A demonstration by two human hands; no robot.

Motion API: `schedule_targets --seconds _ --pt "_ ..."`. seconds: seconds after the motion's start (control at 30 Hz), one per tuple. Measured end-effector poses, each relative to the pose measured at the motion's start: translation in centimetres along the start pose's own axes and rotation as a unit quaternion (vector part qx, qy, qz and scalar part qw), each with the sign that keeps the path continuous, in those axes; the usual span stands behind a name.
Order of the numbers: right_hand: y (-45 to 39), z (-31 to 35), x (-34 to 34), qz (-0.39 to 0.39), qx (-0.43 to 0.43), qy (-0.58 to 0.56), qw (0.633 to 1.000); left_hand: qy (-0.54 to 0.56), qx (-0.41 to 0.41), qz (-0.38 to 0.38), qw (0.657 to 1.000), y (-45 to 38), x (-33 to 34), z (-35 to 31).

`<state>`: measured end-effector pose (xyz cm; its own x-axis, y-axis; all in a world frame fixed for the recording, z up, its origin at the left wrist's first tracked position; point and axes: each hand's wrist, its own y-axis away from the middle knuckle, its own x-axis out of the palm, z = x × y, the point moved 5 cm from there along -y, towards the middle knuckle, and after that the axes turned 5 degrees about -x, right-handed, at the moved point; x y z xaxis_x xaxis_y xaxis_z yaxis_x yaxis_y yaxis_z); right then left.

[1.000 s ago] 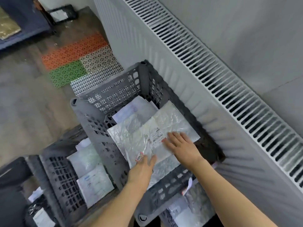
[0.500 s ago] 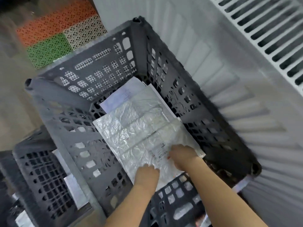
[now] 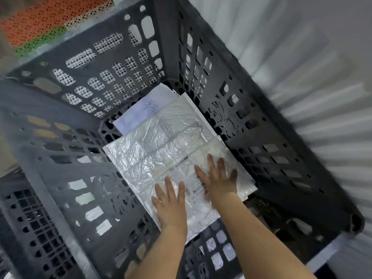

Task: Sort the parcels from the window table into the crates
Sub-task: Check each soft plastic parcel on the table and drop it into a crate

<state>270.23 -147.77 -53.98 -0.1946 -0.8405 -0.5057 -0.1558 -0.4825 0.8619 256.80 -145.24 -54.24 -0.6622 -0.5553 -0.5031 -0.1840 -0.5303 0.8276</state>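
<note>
A crinkled white plastic parcel (image 3: 161, 158) with a printed barcode label lies flat on the floor of a dark grey perforated crate (image 3: 124, 63). My left hand (image 3: 171, 206) presses on its near left part with straight fingers. My right hand (image 3: 218, 176) lies flat on its right part, fingers spread, just beside the label. Beneath the parcel a white sheet with handwriting (image 3: 147, 109) sticks out at the far end, along with the edge of another white packet.
A second grey crate (image 3: 30, 228) stands at the lower left, its inside blurred. A white ribbed radiator (image 3: 312, 97) runs along the right. Orange and green perforated mats (image 3: 46, 23) lie on the floor beyond the crate.
Both hands have pushed the parcel down from the crate's rim to its floor. Their fingers, curled half a second ago, now lie straight. The camera has come closer over the crate.
</note>
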Motion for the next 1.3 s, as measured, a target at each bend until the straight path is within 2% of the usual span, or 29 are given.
schedule_targets --seconds 0.4,0.6,0.9,1.13,1.3 --pt "3.4 0.5 -0.8 0.035 -0.003 -0.014 0.999 -0.057 0.068 0.068 0.994 3.4 -0.1 0.2" --pt "5.1 -0.2 -1.8 0.006 -0.004 0.004 1.000 -0.077 0.090 0.062 0.991 4.0 -1.6 1.7" --pt "17.4 0.5 -6.7 -0.103 0.024 0.029 0.994 -0.064 0.055 -0.079 0.993 15.6 -7.9 6.9" --pt "35.5 5.1 -8.0 -0.219 0.030 0.087 0.971 0.026 0.055 -0.243 0.968 33.5 -8.6 11.8" --pt "49.1 8.3 -4.8 -0.298 0.060 0.100 0.947 0.020 0.047 -0.343 0.938 47.7 -6.0 15.0"
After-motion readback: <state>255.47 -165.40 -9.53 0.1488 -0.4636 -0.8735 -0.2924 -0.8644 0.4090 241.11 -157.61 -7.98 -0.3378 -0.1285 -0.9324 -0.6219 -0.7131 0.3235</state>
